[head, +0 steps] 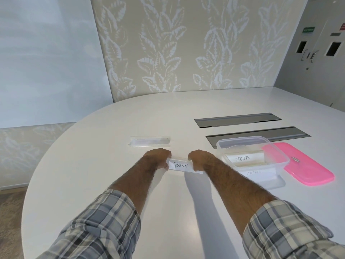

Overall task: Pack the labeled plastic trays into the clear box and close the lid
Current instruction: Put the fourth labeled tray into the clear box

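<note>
Gripping BEAR tray point(180, 165) with both hands point(158, 158) point(200, 159); clear box point(252, 153) holds ZEBRA tray point(243, 158); lid point(306, 163) beside.

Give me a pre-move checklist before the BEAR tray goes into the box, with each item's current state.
1. Left hand and right hand grip opposite ends of the BEAR tray: ok.
2. Clear box open on top: ok.
3. Pink lid off, beside the box: ok.
4. Room above the ZEBRA tray in the box: cannot tell.
5. Another tray still unpacked on the table: not ok.
</note>
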`<action>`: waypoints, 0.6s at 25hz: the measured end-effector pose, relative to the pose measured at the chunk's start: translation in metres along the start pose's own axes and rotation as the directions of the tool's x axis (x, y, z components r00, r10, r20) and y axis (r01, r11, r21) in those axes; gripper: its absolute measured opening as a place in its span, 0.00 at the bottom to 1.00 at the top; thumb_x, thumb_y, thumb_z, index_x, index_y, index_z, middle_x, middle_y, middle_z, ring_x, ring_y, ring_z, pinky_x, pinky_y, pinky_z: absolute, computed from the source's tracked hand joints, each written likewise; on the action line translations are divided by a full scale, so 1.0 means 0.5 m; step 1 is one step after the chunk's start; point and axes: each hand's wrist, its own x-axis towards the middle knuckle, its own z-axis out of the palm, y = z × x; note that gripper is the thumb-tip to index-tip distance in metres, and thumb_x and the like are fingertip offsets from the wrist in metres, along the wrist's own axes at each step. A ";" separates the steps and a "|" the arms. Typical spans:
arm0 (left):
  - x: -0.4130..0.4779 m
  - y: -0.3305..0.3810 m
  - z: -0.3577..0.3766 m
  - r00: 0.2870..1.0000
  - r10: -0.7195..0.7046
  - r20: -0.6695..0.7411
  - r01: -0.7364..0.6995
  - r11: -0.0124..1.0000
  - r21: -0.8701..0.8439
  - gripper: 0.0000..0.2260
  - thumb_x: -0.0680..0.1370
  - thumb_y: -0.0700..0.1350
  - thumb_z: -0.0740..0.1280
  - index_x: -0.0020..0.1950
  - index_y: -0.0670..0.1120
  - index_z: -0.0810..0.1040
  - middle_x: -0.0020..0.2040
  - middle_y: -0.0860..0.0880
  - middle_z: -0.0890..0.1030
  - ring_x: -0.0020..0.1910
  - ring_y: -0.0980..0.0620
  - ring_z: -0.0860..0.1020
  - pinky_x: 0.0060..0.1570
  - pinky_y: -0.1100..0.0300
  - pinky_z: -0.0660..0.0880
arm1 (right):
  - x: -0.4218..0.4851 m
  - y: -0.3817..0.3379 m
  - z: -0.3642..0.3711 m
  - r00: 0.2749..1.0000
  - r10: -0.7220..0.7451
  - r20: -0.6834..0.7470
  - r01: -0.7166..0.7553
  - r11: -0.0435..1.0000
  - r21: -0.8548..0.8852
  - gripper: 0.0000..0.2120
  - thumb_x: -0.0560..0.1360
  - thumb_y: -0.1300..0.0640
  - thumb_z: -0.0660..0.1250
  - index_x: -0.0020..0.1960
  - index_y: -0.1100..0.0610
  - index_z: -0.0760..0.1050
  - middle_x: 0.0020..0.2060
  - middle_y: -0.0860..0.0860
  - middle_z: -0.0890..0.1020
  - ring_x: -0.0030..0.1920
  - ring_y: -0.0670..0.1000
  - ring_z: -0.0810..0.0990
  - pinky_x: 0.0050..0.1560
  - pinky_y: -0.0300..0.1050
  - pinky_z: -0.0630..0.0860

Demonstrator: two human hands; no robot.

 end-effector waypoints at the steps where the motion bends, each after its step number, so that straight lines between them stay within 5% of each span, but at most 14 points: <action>1: -0.001 0.001 0.001 1.000 -0.006 -0.006 0.006 1.000 -0.011 0.27 0.73 0.50 0.74 0.71 0.55 0.72 0.68 0.51 0.76 0.67 0.48 0.74 0.57 0.53 0.70 | 0.000 -0.003 -0.002 1.000 0.008 0.008 -0.008 1.000 0.004 0.23 0.71 0.61 0.71 0.65 0.58 0.74 0.61 0.55 0.79 0.61 0.57 0.79 0.58 0.51 0.78; 9: -0.016 0.001 -0.006 1.000 -0.008 -0.009 0.007 0.999 -0.039 0.23 0.72 0.46 0.74 0.66 0.55 0.77 0.62 0.52 0.79 0.61 0.47 0.77 0.48 0.55 0.69 | -0.012 -0.010 -0.006 0.999 0.030 -0.038 -0.030 1.000 -0.003 0.22 0.70 0.58 0.74 0.62 0.59 0.75 0.60 0.56 0.79 0.58 0.58 0.80 0.52 0.50 0.76; 15: -0.040 0.005 -0.039 0.999 -0.010 -0.052 0.008 0.999 -0.047 0.22 0.72 0.46 0.75 0.65 0.54 0.79 0.61 0.52 0.80 0.60 0.48 0.78 0.52 0.54 0.73 | -0.039 -0.013 -0.034 0.995 0.011 -0.095 -0.013 1.000 -0.024 0.20 0.70 0.59 0.73 0.60 0.59 0.76 0.58 0.57 0.81 0.56 0.59 0.81 0.51 0.50 0.76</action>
